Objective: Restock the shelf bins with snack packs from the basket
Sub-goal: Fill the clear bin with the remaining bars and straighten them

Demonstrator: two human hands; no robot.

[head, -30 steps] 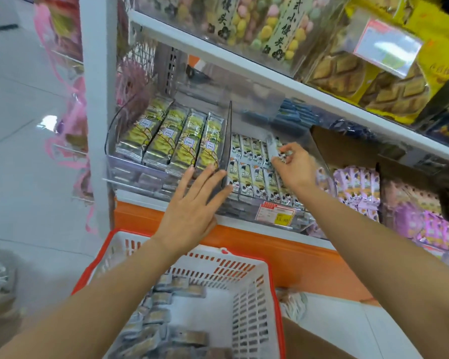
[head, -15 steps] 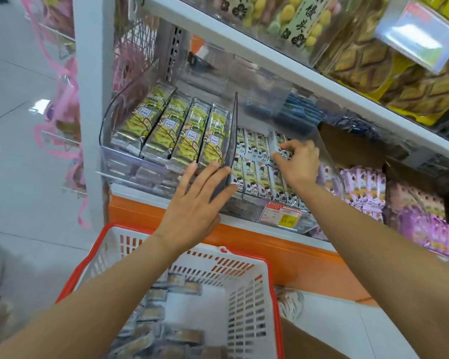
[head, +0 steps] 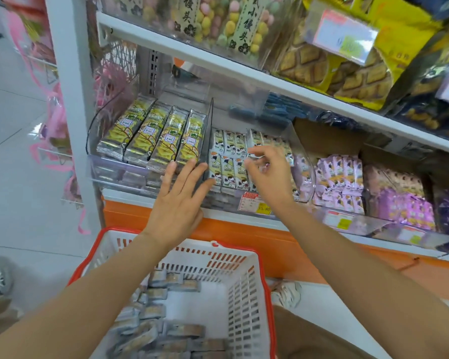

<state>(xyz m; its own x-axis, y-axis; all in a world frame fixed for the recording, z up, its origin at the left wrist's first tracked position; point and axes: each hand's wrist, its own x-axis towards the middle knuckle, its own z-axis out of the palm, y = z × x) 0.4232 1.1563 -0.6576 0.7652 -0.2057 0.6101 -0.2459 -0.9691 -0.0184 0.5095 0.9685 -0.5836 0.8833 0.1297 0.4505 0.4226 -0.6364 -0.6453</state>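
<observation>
Fingers (head: 186, 174) of the left hand (head: 178, 206) were straight and slightly fanned, holding nothing, their tips resting against the front of the clear shelf bin (head: 119, 171) right at the foot of its upright divider (head: 211, 130). Just to the right, the right hand (head: 270, 177) hovered over the bin's right compartment with its fingers loosely curled and the thumb close to the forefinger. Blur hid whether a pack was pinched between them, so that could not be told. Under that hand lay the small cream packs (head: 228, 161), stacked in tidy rows, while left of the divider four long yellow packs (head: 151, 136) lay side by side, sloping toward the front. A red-and-yellow price tag (head: 254, 206) hung on the bin front below the right wrist. Further right stood purple packs (head: 340, 174) in a neighbouring bin. Above, the upper shelf (head: 192, 51) carried bags of pastel balls (head: 218, 24) and yellow bags of waffle biscuits (head: 322, 66). Below the forearms sat the basket (head: 241, 301), white with a red rim, against the orange base panel (head: 244, 237). Silver snack packs (head: 153, 314) lay loose in its bottom, mostly toward the left side.
</observation>
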